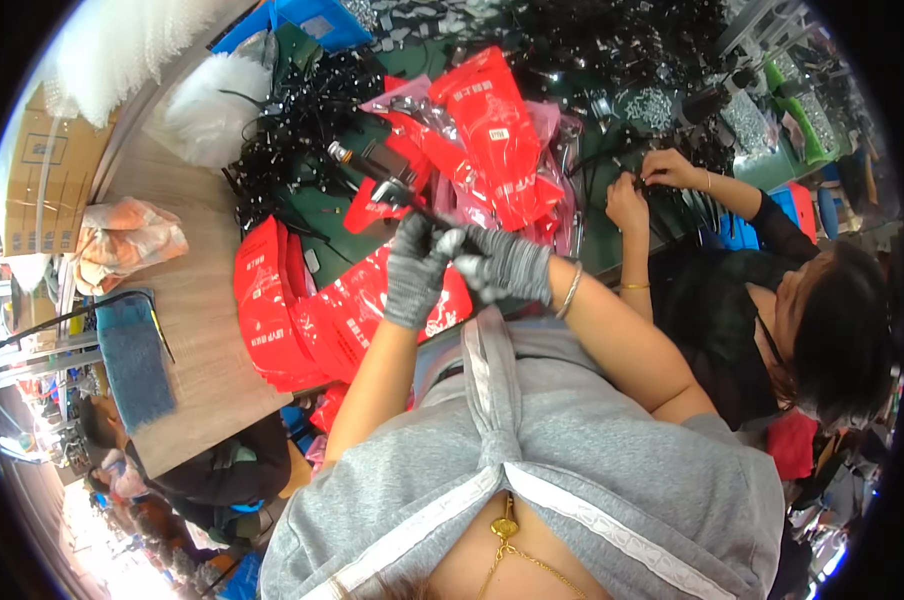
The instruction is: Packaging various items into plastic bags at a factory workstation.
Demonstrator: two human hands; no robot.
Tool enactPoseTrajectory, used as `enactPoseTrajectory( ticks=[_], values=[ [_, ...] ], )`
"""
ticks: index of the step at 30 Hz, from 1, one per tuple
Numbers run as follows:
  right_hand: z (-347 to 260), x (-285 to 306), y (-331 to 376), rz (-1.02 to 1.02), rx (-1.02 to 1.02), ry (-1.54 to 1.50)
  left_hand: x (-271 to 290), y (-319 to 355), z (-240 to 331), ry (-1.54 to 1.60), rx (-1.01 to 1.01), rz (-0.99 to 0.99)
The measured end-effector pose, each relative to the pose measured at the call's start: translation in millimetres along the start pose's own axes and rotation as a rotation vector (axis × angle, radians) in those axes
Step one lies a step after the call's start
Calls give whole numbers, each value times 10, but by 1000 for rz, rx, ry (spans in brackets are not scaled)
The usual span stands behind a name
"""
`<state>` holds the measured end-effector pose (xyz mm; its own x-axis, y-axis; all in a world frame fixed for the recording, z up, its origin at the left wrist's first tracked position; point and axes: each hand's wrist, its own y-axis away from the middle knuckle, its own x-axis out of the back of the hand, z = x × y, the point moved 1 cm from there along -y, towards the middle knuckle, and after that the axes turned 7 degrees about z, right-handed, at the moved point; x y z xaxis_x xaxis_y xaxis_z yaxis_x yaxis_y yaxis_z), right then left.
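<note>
Holds a black metal-tipped fitting [392,188] by its near end in the gloved left hand [417,268], fingers curled in; brings the gloved right hand [507,265] right up against the left, cannot tell there a grip from a mere steadying touch; angles the fitting up and leftward above the green tabletop [602,240], between red pouches [267,300] and a red-and-pink pouch heap [497,140]; could snag the tip in loose black cables [312,125] if swung left; could slip from the knit gloves under a slack pinch; could drag slick pouches askew if lowered carelessly.
</note>
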<state>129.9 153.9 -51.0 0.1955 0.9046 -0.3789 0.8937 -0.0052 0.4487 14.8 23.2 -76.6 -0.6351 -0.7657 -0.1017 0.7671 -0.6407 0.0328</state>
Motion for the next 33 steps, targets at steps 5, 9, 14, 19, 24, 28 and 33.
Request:
enactPoseTrajectory(
  ticks=[5,9,14,19,24,28,33],
  values=[
    [102,378,156,357,350,567,26,49,-222,-217,-54,-60],
    [302,576,474,460,159,561,229,328,-595,-518,-355,210],
    [231,477,744,586,165,733,465,385,-1167,-994,-157,156],
    [236,481,765,523,92,906,429,279,-1323,-1446,-95,29],
    [538,512,665,521,66,1160,583,310,-1325,-1309,-50,49],
    [696,555,625,494,179,1218,586,399,-1092,-1057,-42,54],
    [777,549,522,389,177,1286,654,514,-1031,-700,-25,122]
  ],
)
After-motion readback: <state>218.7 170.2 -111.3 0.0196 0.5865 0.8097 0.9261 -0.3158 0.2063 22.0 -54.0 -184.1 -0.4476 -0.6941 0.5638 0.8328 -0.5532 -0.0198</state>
